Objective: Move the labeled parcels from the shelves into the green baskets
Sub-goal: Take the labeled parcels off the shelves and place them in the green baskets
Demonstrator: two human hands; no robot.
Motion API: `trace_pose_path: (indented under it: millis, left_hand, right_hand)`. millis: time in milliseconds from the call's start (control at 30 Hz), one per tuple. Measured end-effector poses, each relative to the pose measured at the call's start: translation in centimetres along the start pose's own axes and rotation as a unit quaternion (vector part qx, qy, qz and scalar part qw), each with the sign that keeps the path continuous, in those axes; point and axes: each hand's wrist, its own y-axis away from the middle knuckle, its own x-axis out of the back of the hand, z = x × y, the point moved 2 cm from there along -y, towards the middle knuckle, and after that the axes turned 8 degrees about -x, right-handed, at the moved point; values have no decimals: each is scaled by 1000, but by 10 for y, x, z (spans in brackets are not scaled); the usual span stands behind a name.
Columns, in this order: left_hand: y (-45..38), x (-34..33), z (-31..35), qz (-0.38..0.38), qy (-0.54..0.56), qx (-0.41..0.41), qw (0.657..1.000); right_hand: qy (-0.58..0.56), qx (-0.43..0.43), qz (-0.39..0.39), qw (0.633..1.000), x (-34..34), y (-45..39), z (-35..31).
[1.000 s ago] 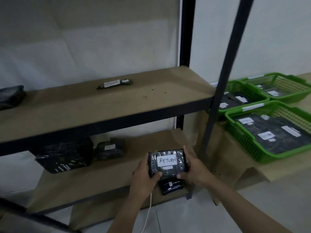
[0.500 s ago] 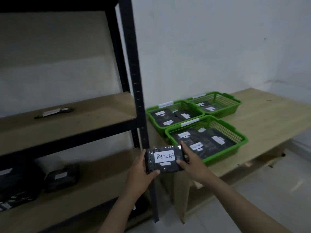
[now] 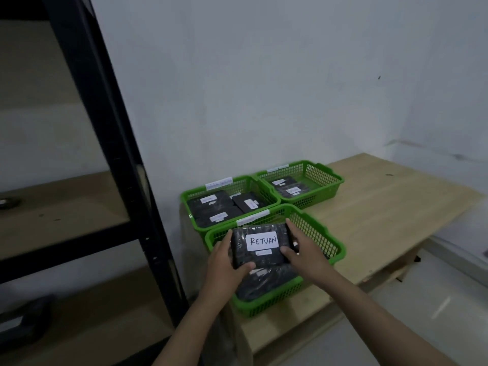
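Parcel (image 3: 260,244) in black wrap, its white label reading RETURN, now hangs right above the nearest green basket (image 3: 320,235), where half a second ago it was still short of the rim and a second ago it was down in front of the lower shelf. The view has swung from the black shelving unit (image 3: 105,143) to the wooden table (image 3: 390,207) that carries the baskets. Left hand (image 3: 224,262) grips the parcel's left end, thumb curled over the near corner and fingers wrapped behind; right hand (image 3: 303,249) grips the right end, thumb on the top face near the label, fingers along the far side. Both hands curl round the parcel, neither is spread.

Beneath it lie other black parcels already in this basket. The middle basket (image 3: 196,207) and the far basket (image 3: 330,180) hold labelled parcels too; their labels are too small to read.

Carrying looks finished, so lowering and letting go is probably what remains for this parcel. At least one dark parcel (image 3: 21,323) shows at the picture's left edge on the lower shelf, so the task goes on.
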Motion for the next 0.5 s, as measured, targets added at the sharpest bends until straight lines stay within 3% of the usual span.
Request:
trace_pose_path:
  millis: [133, 267, 500]
  left_hand:
    - [-56, -26, 10, -10, 23, -18, 1000]
    - [-113, -50, 24, -21, 9, -27, 999]
    - [-194, -104, 22, -37, -125, -27, 991]
  right_hand:
    - [-97, -29, 4, 995, 36, -46, 12]
    - [-107, -49, 47, 992, 77, -96, 33]
    - [-86, -80, 72, 990, 133, -181, 80]
